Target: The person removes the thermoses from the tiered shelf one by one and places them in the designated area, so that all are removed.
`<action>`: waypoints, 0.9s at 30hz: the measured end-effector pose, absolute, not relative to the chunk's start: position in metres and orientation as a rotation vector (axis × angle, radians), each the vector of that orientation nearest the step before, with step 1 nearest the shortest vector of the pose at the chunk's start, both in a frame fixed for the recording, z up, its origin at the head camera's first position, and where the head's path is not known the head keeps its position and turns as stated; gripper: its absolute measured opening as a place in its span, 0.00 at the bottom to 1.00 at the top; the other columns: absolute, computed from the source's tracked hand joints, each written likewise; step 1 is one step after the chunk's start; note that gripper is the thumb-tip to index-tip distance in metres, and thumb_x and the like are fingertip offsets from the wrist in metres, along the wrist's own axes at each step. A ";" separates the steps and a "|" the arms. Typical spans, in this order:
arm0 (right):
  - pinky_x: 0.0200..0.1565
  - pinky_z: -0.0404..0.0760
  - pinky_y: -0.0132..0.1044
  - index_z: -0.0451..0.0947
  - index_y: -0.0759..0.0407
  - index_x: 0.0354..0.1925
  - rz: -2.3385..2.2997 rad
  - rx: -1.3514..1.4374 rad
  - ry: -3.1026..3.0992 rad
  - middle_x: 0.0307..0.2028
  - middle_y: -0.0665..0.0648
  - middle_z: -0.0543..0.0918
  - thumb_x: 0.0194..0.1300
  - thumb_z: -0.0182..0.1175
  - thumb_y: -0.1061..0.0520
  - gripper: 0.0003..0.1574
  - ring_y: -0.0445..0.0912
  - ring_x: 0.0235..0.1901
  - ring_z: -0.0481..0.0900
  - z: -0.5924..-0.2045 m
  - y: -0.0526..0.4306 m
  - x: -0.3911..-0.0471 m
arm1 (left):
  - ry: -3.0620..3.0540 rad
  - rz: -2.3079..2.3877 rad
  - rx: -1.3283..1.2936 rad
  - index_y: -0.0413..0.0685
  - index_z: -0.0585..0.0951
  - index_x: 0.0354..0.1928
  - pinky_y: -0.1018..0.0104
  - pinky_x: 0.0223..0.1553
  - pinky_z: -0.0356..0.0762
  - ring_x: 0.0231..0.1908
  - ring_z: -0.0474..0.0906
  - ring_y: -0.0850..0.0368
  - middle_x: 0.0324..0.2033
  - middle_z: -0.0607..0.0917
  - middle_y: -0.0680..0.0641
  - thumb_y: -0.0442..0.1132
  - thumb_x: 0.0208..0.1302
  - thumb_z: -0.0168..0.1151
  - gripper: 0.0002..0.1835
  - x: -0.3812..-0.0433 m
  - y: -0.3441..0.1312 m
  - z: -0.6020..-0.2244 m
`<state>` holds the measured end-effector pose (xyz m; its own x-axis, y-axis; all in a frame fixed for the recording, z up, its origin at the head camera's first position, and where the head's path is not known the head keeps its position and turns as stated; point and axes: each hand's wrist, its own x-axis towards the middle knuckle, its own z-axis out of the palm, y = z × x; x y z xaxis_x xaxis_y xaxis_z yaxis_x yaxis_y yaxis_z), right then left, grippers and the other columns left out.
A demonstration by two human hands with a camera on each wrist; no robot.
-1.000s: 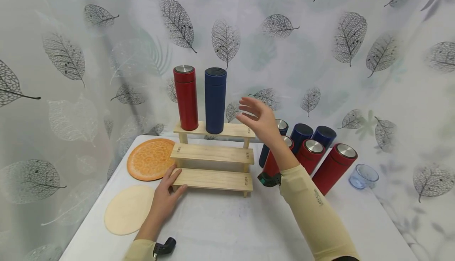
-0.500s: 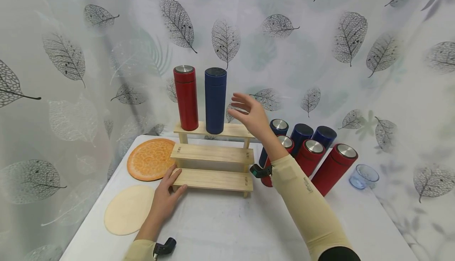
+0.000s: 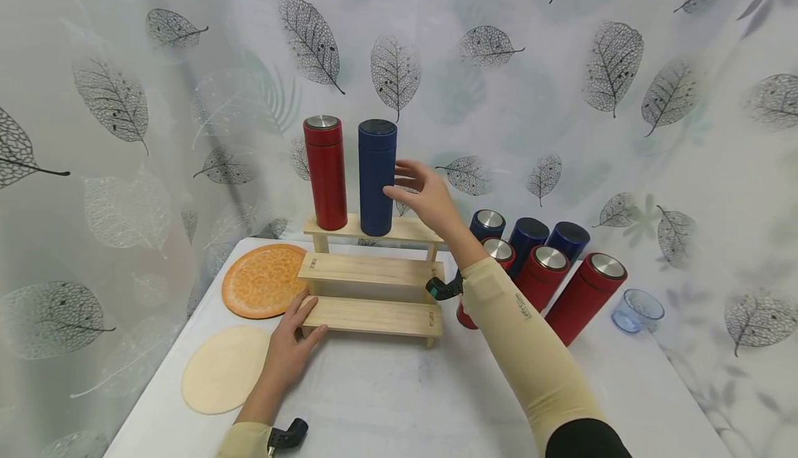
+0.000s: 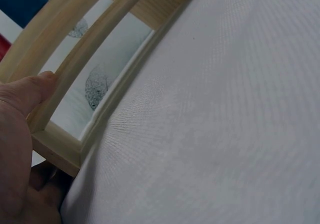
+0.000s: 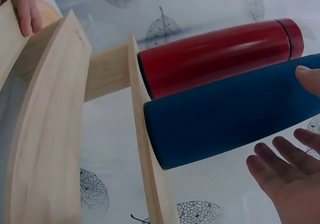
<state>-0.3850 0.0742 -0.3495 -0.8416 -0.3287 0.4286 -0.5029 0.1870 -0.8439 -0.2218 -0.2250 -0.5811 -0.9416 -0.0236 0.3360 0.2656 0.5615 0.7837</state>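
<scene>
At the left end of the bottom step of a three-tier wooden display stand (image 3: 374,314), my left hand (image 3: 289,347) holds on, thumb at the front edge and fingers round the side. In the left wrist view the thumb (image 4: 37,88) lies against the wood. A blue thermos bottle (image 3: 377,181) stands upright on the top step, right of a red thermos bottle (image 3: 325,174). My right hand (image 3: 430,198) is at the blue bottle's right side. Its thumb (image 5: 310,78) overlaps the bottle, while the other fingers are spread and apart from it in the right wrist view.
Several more red (image 3: 589,295) and blue thermos bottles (image 3: 528,235) stand on the table to the right, partly behind my right arm. Beyond them is a clear blue glass cup (image 3: 637,310). An orange round mat (image 3: 264,280) and a cream round mat (image 3: 223,369) lie at the left.
My right hand has moved left, from open air right of the blue thermos bottle to right beside it. The left hand, the stand and the bottles have stayed put.
</scene>
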 end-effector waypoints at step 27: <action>0.66 0.80 0.52 0.71 0.55 0.78 1.663 0.659 -2.386 0.67 0.56 0.81 0.69 0.76 0.42 0.47 0.53 0.67 0.79 -0.351 0.048 -0.394 | -2.498 -1.310 -0.207 0.43 0.74 0.78 0.33 0.74 0.64 0.81 0.55 0.33 0.84 0.60 0.41 0.46 0.74 0.73 0.36 -0.222 -0.225 -0.582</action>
<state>-0.3939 0.0477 -0.3511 -0.8903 -0.2627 0.3720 -0.4400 0.2850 -0.8516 -0.2224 -0.2250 -0.5815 -0.9408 -0.0164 0.3385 0.2691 0.5710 0.7756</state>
